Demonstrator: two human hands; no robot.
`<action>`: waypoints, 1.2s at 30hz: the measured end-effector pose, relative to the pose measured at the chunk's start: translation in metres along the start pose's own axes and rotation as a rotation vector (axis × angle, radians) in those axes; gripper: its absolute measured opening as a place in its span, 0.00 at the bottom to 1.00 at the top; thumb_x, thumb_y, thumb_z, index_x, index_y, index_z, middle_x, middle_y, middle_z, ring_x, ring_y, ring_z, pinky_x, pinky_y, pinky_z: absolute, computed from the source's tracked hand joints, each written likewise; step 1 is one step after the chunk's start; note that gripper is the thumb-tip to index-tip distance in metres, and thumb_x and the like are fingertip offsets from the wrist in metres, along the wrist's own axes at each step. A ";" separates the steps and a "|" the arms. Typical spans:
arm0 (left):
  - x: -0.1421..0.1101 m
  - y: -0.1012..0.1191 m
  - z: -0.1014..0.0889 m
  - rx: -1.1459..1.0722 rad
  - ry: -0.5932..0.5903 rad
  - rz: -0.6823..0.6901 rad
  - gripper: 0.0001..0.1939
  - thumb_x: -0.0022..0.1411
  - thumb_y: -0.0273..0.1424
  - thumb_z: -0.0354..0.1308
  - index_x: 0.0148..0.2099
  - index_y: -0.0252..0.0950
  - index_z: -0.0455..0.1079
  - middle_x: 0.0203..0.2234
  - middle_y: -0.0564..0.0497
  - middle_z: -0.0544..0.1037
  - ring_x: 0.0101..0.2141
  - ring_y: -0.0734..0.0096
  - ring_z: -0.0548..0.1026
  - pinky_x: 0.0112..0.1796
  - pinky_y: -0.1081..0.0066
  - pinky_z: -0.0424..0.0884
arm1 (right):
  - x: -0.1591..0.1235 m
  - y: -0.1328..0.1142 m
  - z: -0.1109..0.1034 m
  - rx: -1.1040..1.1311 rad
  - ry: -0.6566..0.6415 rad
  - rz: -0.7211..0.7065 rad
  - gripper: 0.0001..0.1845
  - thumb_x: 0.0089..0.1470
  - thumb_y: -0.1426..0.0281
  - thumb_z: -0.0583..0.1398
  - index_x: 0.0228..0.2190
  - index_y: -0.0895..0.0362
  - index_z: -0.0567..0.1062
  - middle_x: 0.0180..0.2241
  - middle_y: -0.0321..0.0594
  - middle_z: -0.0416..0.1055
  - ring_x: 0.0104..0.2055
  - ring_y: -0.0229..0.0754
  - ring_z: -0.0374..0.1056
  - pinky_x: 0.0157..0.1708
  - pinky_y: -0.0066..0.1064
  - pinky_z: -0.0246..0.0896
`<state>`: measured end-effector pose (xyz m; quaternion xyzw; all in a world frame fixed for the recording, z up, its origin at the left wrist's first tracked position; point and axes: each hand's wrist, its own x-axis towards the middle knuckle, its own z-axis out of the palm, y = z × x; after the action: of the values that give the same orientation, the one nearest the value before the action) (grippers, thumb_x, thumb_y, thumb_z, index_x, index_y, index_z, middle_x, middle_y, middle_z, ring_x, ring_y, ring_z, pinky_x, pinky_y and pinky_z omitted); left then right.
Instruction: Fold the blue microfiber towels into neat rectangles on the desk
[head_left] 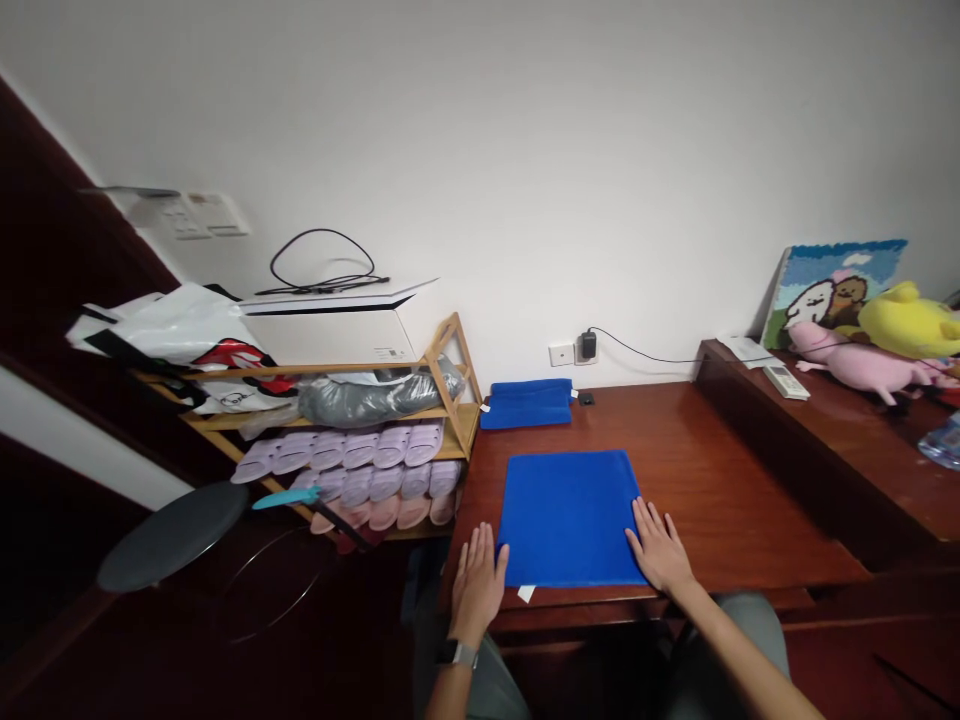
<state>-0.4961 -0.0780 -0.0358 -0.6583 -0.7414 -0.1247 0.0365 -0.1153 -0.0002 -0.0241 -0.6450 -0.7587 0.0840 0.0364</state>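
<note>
A blue cloth (571, 520) lies flat and unfolded on the brown wooden table (720, 480), with a small white tag at its near edge. My left hand (478, 588) rests at the cloth's left side, fingers stretched out, thumb against the edge. At the right side, my right hand (659, 548) lies with its fingers spread, the fingertips touching the cloth's edge. Neither hand grips anything. Farther back by the wall, a folded blue cloth (526, 404) with white tags sits on the table.
Left of the table stands a wooden rack (459, 400) with rows of slippers (360, 447) and a white box (330, 335) on top. A round dark stool (172, 537) is nearby. On a raised surface at right are plush toys (862, 362) and a remote (786, 382). A charger (589, 345) is plugged into the wall.
</note>
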 end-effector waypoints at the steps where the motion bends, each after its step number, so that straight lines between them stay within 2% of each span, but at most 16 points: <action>1: 0.000 0.000 -0.002 -0.006 0.038 0.003 0.35 0.77 0.45 0.36 0.78 0.34 0.43 0.72 0.42 0.59 0.71 0.53 0.57 0.68 0.50 0.58 | 0.000 -0.002 -0.003 0.002 -0.001 -0.004 0.38 0.70 0.54 0.39 0.73 0.59 0.50 0.75 0.40 0.44 0.77 0.49 0.39 0.74 0.50 0.30; 3: 0.004 0.013 -0.007 -0.041 0.108 0.058 0.33 0.78 0.41 0.37 0.78 0.37 0.40 0.73 0.43 0.56 0.71 0.55 0.55 0.68 0.50 0.58 | -0.002 -0.008 -0.005 0.017 0.012 0.003 0.38 0.70 0.54 0.38 0.73 0.59 0.49 0.75 0.40 0.44 0.77 0.49 0.38 0.74 0.50 0.29; 5: 0.010 0.039 -0.010 -0.085 0.126 0.175 0.32 0.78 0.39 0.38 0.78 0.40 0.39 0.74 0.46 0.55 0.72 0.58 0.54 0.68 0.50 0.58 | -0.007 -0.018 -0.003 0.042 0.033 0.016 0.38 0.70 0.53 0.37 0.73 0.59 0.47 0.75 0.39 0.42 0.77 0.48 0.37 0.74 0.49 0.31; 8: 0.021 0.083 -0.008 -0.121 0.056 0.376 0.31 0.78 0.39 0.40 0.78 0.41 0.41 0.74 0.48 0.55 0.72 0.61 0.54 0.69 0.53 0.58 | -0.018 -0.030 0.008 0.075 0.045 0.005 0.39 0.71 0.51 0.37 0.73 0.60 0.46 0.75 0.40 0.41 0.77 0.47 0.37 0.75 0.48 0.32; 11: 0.026 0.106 0.001 -0.107 -0.032 0.416 0.32 0.78 0.43 0.40 0.78 0.40 0.44 0.73 0.47 0.56 0.72 0.60 0.55 0.69 0.52 0.58 | -0.023 -0.032 0.017 0.092 0.068 -0.030 0.39 0.71 0.50 0.38 0.73 0.57 0.47 0.75 0.40 0.43 0.77 0.48 0.38 0.75 0.49 0.32; 13: 0.024 0.102 0.008 -0.080 -0.056 0.361 0.33 0.78 0.45 0.39 0.77 0.39 0.46 0.73 0.45 0.57 0.71 0.58 0.56 0.68 0.50 0.59 | -0.023 -0.028 0.019 0.104 0.087 -0.055 0.38 0.71 0.49 0.39 0.73 0.55 0.47 0.74 0.39 0.44 0.77 0.48 0.39 0.75 0.50 0.32; 16: 0.014 0.076 0.017 -0.037 -0.019 0.261 0.34 0.77 0.47 0.40 0.77 0.38 0.47 0.72 0.45 0.58 0.71 0.55 0.57 0.68 0.48 0.59 | -0.022 -0.021 0.019 0.114 0.102 -0.073 0.39 0.70 0.48 0.39 0.73 0.55 0.48 0.74 0.39 0.44 0.77 0.48 0.39 0.75 0.50 0.34; 19: -0.004 0.041 0.022 -0.006 0.050 0.194 0.35 0.77 0.47 0.40 0.78 0.39 0.42 0.72 0.45 0.58 0.70 0.55 0.59 0.67 0.49 0.62 | -0.028 -0.011 0.024 0.109 0.148 -0.063 0.38 0.71 0.49 0.40 0.72 0.56 0.49 0.74 0.39 0.45 0.76 0.48 0.41 0.75 0.50 0.36; 22: -0.021 0.017 0.025 0.010 0.100 0.187 0.36 0.77 0.45 0.40 0.78 0.39 0.34 0.73 0.46 0.57 0.70 0.57 0.59 0.66 0.51 0.64 | -0.042 0.003 0.034 0.103 0.218 -0.078 0.37 0.71 0.51 0.41 0.72 0.55 0.50 0.73 0.39 0.48 0.76 0.49 0.44 0.74 0.51 0.40; 25: -0.029 0.009 0.025 0.014 0.140 0.207 0.36 0.78 0.43 0.41 0.78 0.41 0.29 0.73 0.46 0.57 0.69 0.58 0.61 0.65 0.52 0.65 | -0.057 0.016 0.042 0.098 0.259 -0.102 0.35 0.72 0.52 0.42 0.73 0.54 0.49 0.73 0.37 0.49 0.75 0.49 0.45 0.74 0.50 0.42; 27: -0.029 0.013 0.022 0.011 0.177 0.213 0.37 0.78 0.42 0.41 0.78 0.41 0.28 0.72 0.46 0.59 0.69 0.58 0.62 0.65 0.52 0.66 | -0.064 0.020 0.043 0.093 0.257 -0.112 0.35 0.72 0.52 0.42 0.73 0.53 0.48 0.73 0.37 0.48 0.75 0.48 0.46 0.74 0.49 0.42; 29: -0.026 0.026 0.017 0.000 0.210 0.219 0.37 0.78 0.41 0.42 0.78 0.40 0.27 0.72 0.45 0.59 0.69 0.57 0.62 0.65 0.51 0.66 | -0.068 0.019 0.042 0.086 0.249 -0.109 0.35 0.72 0.53 0.42 0.73 0.53 0.47 0.73 0.36 0.48 0.75 0.48 0.46 0.73 0.49 0.43; 31: -0.022 0.052 0.009 -0.028 0.213 0.248 0.37 0.78 0.39 0.42 0.78 0.40 0.27 0.72 0.45 0.59 0.69 0.57 0.61 0.65 0.51 0.65 | -0.071 0.014 0.041 0.077 0.256 -0.099 0.34 0.73 0.55 0.42 0.73 0.52 0.45 0.74 0.36 0.46 0.75 0.48 0.46 0.73 0.50 0.43; 33: -0.018 0.091 0.001 -0.074 0.164 0.324 0.36 0.78 0.38 0.41 0.78 0.41 0.27 0.73 0.46 0.57 0.70 0.58 0.59 0.66 0.51 0.63 | -0.072 0.009 0.042 0.068 0.275 -0.112 0.34 0.73 0.56 0.42 0.73 0.51 0.41 0.74 0.36 0.45 0.76 0.49 0.45 0.73 0.51 0.42; 36: -0.013 0.162 -0.008 -0.164 0.023 0.492 0.35 0.78 0.40 0.41 0.78 0.41 0.31 0.74 0.48 0.53 0.72 0.59 0.55 0.68 0.52 0.61 | -0.074 0.004 0.047 0.057 0.310 -0.159 0.35 0.73 0.58 0.43 0.73 0.51 0.35 0.74 0.37 0.45 0.75 0.49 0.47 0.73 0.51 0.45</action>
<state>-0.3352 -0.0756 -0.0084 -0.8182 -0.5458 -0.1796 0.0208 -0.1069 -0.0767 -0.0675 -0.5868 -0.7900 0.0018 0.1775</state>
